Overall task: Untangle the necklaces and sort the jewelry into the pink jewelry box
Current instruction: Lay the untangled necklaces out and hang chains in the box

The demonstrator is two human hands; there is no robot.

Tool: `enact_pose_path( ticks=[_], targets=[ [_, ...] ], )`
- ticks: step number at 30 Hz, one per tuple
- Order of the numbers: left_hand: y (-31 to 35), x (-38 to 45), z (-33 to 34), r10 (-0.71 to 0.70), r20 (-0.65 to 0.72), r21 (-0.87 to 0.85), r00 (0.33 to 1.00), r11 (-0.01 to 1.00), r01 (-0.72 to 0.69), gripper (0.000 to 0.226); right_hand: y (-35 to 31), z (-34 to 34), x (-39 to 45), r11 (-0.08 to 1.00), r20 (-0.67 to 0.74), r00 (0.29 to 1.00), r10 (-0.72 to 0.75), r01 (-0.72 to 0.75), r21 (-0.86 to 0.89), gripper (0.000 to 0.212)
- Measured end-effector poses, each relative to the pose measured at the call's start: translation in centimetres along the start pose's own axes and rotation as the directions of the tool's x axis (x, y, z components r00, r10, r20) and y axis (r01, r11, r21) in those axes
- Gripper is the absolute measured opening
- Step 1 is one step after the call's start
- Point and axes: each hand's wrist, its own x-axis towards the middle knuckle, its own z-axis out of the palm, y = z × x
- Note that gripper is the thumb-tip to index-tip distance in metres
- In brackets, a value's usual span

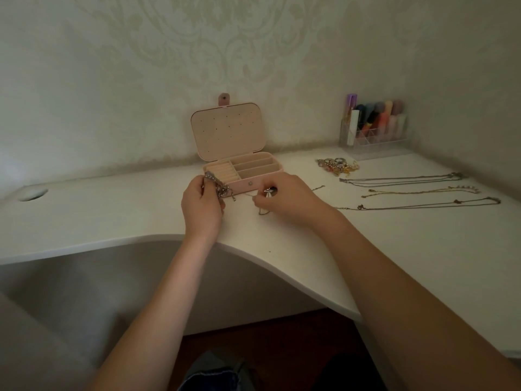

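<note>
Home setting, looks like a bedroom or dressing corner. Evidence: walls (197, 38) covered in pale damask-pattern wallpaper, meeting in a corner at right. White desk (112, 215) with a curved cut-out front edge and a round cable hole (33, 194) at left, fitted into that corner. Clear acrylic organizer (375, 136) against the wall holding cosmetics tubes and bottles. Open pink box (239, 165) with ring rolls and divided compartments. Necklaces (417, 190) laid out in rows on the desk, small pile of rings and trinkets (337, 165) beside them. Dim indoor light, dark wood floor (282, 340) under the desk. Personal vanity items, nothing commercial or industrial.
</note>
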Motion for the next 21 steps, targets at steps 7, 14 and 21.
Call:
enact_pose_path(
  ticks=[7,14,21],
  targets=[
    [-0.2,0.3,0.0,0.017,0.011,0.0,1.0,1.0,-0.017,0.034,-0.1,-0.1,0.3,0.992,-0.115,0.993,0.004,0.011,0.129,0.024],
    [0.5,0.3,-0.3,-0.108,0.101,-0.125,0.989,0.985,0.121,0.038,-0.6,-0.6,0.3,0.953,-0.045,0.995,0.095,-0.077,0.294,0.029],
    [1.0,0.0,-0.2,-0.091,0.235,-0.073,0.968,0.991,0.111,0.046,-0.4,0.4,0.4,0.983,-0.128,0.992,0.007,0.017,0.185,0.033]
  ],
)
